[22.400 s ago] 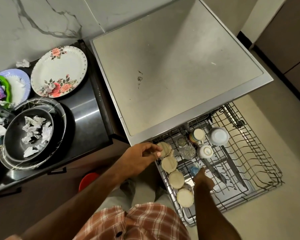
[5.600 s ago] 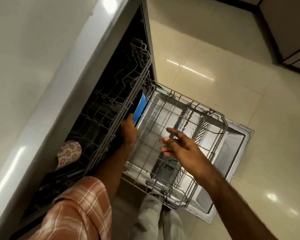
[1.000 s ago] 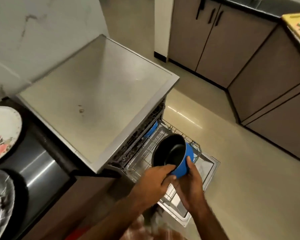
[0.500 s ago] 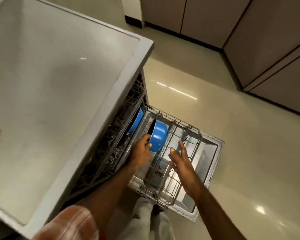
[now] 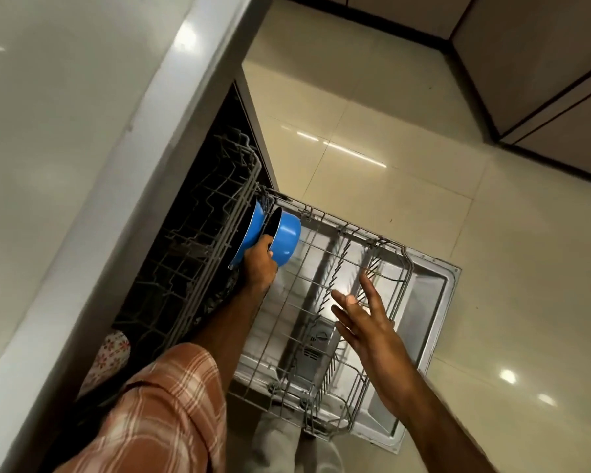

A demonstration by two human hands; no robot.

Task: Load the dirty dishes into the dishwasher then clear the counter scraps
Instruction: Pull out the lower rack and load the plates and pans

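A plaid sleeve (image 5: 157, 414) is seen at the bottom left of the frame, with the left forearm reaching up from it toward the centre. The right hand (image 5: 369, 332) is held at centre right over the lower rack (image 5: 405, 257), its fingers straight and spread; nothing is held in it and no contact with the wires can be made out.

Just left of centre, the rim of a blue pot (image 5: 287, 238) is gripped by the left hand (image 5: 258, 268), with the fingers curled round its edge. The pot is turned on its side at the far left corner of the lower rack, its dark inside facing left. Whether it rests on the wires cannot be told. A second blue dish (image 5: 253, 230) stands on edge just beside it.

The open dishwasher door (image 5: 434, 302) lies under the rack. To the left, the upper rack (image 5: 219, 213) sits inside the dark tub, and a flowered cup (image 5: 113, 349) shows at lower left.

The dishwasher top (image 5: 65, 148) fills the left of the frame. Glossy floor tiles (image 5: 406, 148) and brown cabinets (image 5: 543, 63) are seen at upper right.
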